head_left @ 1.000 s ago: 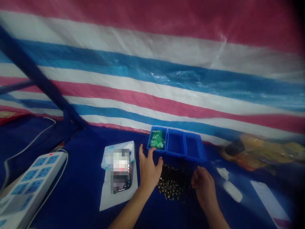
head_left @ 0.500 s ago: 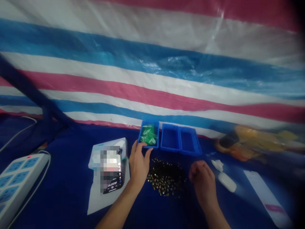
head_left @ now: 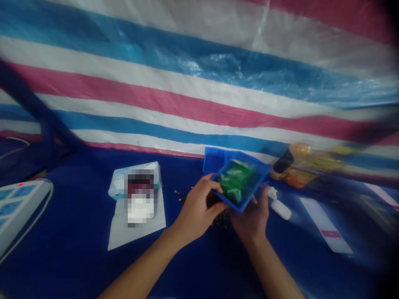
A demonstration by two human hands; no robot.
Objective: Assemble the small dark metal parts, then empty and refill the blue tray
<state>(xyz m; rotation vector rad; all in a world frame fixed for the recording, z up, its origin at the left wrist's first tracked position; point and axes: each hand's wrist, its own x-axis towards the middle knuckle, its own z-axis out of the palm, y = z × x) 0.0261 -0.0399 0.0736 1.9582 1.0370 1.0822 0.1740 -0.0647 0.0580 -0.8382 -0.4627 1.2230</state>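
Note:
A blue tray [head_left: 261,171] with green contents in clear plastic [head_left: 238,180] is lifted and tilted above the dark blue table. My left hand [head_left: 199,205] grips its left edge between thumb and fingers. Beneath its right side is my right hand [head_left: 251,216], thumb up by the edge; its other fingers are mostly hidden by the tray. Small brass-coloured pieces [head_left: 220,220] lie partly covered under the hands. Behind the held tray stand two joined blue trays [head_left: 213,160], partly hidden.
A phone on white paper [head_left: 116,232] and a packet [head_left: 118,182] are at left, beside a power strip [head_left: 18,207]. At right lie a white case [head_left: 281,209], crumpled tissue [head_left: 272,192], a white strip [head_left: 324,224] and a yellow-orange object [head_left: 299,166].
The tray with green contents has come off the table and moved right, in my left hand. My right hand has moved left to it. The view has shifted slightly.

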